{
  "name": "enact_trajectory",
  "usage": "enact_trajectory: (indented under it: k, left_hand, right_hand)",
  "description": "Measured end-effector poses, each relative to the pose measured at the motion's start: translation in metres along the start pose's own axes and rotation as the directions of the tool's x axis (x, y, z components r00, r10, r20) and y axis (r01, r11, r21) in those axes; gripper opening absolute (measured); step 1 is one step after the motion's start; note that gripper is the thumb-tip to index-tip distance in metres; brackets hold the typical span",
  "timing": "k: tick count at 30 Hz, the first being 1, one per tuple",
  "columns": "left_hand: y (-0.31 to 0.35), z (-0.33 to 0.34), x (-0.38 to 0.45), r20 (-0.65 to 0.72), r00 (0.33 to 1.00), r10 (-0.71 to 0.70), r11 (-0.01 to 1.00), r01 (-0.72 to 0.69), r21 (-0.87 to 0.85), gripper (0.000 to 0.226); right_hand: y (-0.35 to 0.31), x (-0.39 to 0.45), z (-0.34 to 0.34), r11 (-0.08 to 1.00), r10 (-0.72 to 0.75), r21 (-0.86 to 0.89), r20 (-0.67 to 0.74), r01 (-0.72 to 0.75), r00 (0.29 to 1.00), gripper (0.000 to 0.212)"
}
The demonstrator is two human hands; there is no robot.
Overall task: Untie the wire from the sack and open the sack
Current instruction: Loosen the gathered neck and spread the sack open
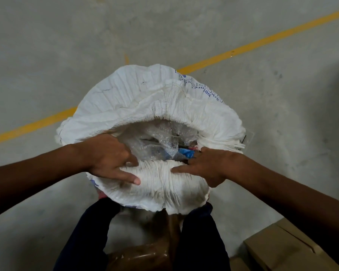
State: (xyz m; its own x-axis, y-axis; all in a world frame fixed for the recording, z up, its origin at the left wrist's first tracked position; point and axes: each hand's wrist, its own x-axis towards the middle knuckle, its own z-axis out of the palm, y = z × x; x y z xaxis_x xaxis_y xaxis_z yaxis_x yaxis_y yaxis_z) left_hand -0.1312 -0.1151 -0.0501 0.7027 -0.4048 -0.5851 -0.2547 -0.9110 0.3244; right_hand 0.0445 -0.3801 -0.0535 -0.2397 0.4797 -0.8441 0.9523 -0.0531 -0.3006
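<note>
A white woven sack (137,94) with blue print stands on the floor right in front of me, its mouth spread wide. Clear plastic wrap (155,139) and something blue (186,153) show inside. My left hand (110,155) grips the near rim on the left, thumb outside, fingers hooked inside. My right hand (207,165) grips the near rim on the right in the same way. A thin dark wire (244,138) sticks out at the sack's right edge, apart from both hands.
Grey concrete floor (67,45) with a yellow painted line (262,42) running diagonally behind the sack. Cardboard boxes (282,249) lie at the lower right. A brown plastic stool (145,255) sits between my legs below the sack.
</note>
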Motion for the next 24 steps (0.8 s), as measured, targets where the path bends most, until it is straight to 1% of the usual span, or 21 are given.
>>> enact_trajectory:
  k: [2,4,6,8,10,12,14,17,20,23,24]
  left_hand:
    - [-0.001,-0.001,0.007,-0.105,0.992,-0.069,0.995,0.060,-0.080,0.099]
    - [-0.003,-0.002,0.014,-0.161,0.976,-0.146,0.982,0.123,-0.144,0.098]
    - [-0.005,0.000,0.020,-0.201,0.959,-0.201,0.969,0.164,-0.187,0.092]
    - [-0.007,0.002,0.023,-0.227,0.942,-0.246,0.957,0.199,-0.212,0.088]
    - [-0.009,0.003,0.024,-0.236,0.929,-0.286,0.945,0.234,-0.227,0.088]
    - [-0.011,0.003,0.023,-0.254,0.910,-0.328,0.932,0.268,-0.244,0.092]
    - [-0.014,0.004,0.022,-0.282,0.887,-0.366,0.921,0.301,-0.249,0.097]
    - [-0.017,0.003,0.024,-0.285,0.862,-0.420,0.893,0.337,-0.297,0.100]
    - [-0.021,-0.006,0.034,-0.326,0.814,-0.481,0.831,0.305,-0.465,0.097]
    - [-0.032,-0.025,0.050,-0.373,0.732,-0.570,0.707,0.206,-0.677,0.086]
    - [-0.034,-0.033,0.055,-0.384,0.711,-0.588,0.673,0.167,-0.721,0.082]
  right_hand:
    - [0.002,-0.003,-0.010,0.995,0.017,0.099,0.073,-0.024,0.997,0.106]
    - [0.008,-0.003,-0.020,0.970,0.022,0.238,0.077,-0.040,0.997,0.103]
    - [0.016,0.000,-0.027,0.924,0.058,0.379,-0.015,-0.048,0.998,0.095]
    - [0.021,0.003,-0.029,0.897,0.119,0.439,-0.133,-0.049,0.984,0.087]
    - [0.024,0.007,-0.026,0.879,0.175,0.473,-0.211,-0.057,0.962,0.083]
    - [0.026,0.010,-0.022,0.865,0.232,0.500,-0.323,-0.043,0.917,0.080]
    - [0.027,0.012,-0.018,0.848,0.295,0.530,-0.436,-0.023,0.850,0.078]
    - [0.025,0.015,-0.018,0.810,0.367,0.586,-0.536,0.021,0.760,0.084]
    - [0.024,0.020,-0.028,0.774,0.445,0.631,-0.601,0.053,0.664,0.088]
    - [0.031,0.028,-0.048,0.720,0.535,0.692,-0.605,0.057,0.590,0.088]
    - [0.034,0.031,-0.054,0.705,0.557,0.707,-0.609,0.067,0.565,0.088]
